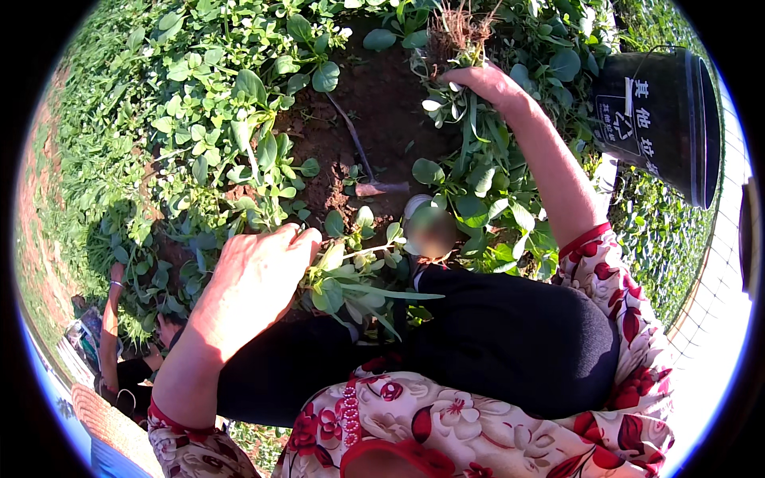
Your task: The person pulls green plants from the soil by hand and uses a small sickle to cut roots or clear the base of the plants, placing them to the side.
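Note:
My right hand [488, 82] is reaching to the far right, fingers wrapped round a bunch of uprooted weeds [462, 40]. Their brown roots point up and away, and green leaves hang below the hand. Nearer and to the left, my left hand [263, 269] is closed at the stems of a leafy green plant [341, 288], whose leaves spread to the right of the fingers. The fingertips are partly hidden. On the bare soil between my hands lies a small hoe [382, 189] with a thin dark handle, touched by neither hand.
A black bucket [649, 119] with white markings stands at the far right. Dense leafy plants [199, 103] surround a patch of brown soil [319, 135]. Another person's arm [111, 327] reaches into the greenery at the left. My dark-trousered knees are close below; a blurred patch covers something between them.

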Demonstrator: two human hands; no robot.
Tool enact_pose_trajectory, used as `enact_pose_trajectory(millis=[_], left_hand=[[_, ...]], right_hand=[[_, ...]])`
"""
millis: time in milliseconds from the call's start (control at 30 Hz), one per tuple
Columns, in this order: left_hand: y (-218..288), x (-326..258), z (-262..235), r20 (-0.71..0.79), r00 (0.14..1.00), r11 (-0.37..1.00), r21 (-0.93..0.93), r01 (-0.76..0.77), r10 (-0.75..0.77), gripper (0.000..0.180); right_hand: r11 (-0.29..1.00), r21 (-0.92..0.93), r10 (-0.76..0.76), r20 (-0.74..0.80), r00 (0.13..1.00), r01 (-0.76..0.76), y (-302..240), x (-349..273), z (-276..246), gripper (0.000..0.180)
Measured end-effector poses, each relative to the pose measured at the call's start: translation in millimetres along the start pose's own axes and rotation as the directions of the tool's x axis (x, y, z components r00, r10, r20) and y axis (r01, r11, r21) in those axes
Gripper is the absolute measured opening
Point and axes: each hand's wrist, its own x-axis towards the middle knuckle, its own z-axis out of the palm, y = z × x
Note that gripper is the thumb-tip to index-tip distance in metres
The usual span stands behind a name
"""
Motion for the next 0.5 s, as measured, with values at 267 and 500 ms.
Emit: enact_pose_trajectory(millis=[267, 500], left_hand=[[-3, 2, 1, 0.008, 1.0, 1.0, 0.019, -0.012, 0.012, 0.029], [3, 5, -5, 0.048, 0.998, 0.998, 0.036, -0.044, 0.042, 0.032]], right_hand=[[0.556, -0.803, 0.162, -0.15, 0.975, -0.216, 18, 2, 58, 0.034], [0.104, -0.989, -0.133, -0.116, 0.984, -0.102, 38, 32, 14, 0.033]])
